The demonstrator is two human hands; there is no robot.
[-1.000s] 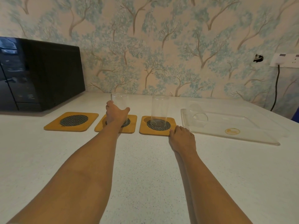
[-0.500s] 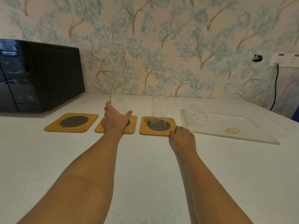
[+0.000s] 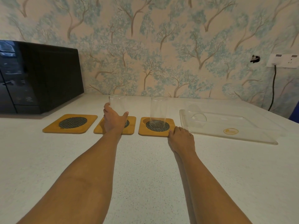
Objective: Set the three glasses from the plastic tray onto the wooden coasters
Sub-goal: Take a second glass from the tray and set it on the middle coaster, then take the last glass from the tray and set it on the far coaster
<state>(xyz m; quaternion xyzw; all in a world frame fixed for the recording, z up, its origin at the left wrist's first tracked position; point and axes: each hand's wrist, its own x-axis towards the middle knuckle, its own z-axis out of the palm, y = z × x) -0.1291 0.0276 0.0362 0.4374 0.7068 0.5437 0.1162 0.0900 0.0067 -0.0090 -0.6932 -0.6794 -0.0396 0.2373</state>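
Three wooden coasters with dark mesh centres lie in a row on the counter. The left coaster (image 3: 71, 123) is bare. My left hand (image 3: 113, 120) is wrapped around a clear glass (image 3: 117, 102) standing on the middle coaster (image 3: 130, 127). A second clear glass (image 3: 158, 109) stands upright on the right coaster (image 3: 145, 130). My right hand (image 3: 182, 139) rests flat on the counter, fingertips touching that coaster's near right corner. A third glass (image 3: 196, 113) lies on its side in the clear plastic tray (image 3: 242, 135) to the right.
A black microwave (image 3: 37, 76) stands at the back left. A wall socket (image 3: 282, 62) with a black cable (image 3: 273, 88) is at the far right. The speckled white counter (image 3: 145, 167) stretches toward me.
My left hand has eased back slightly while holding the glass on the middle coaster. The right hand has not moved.
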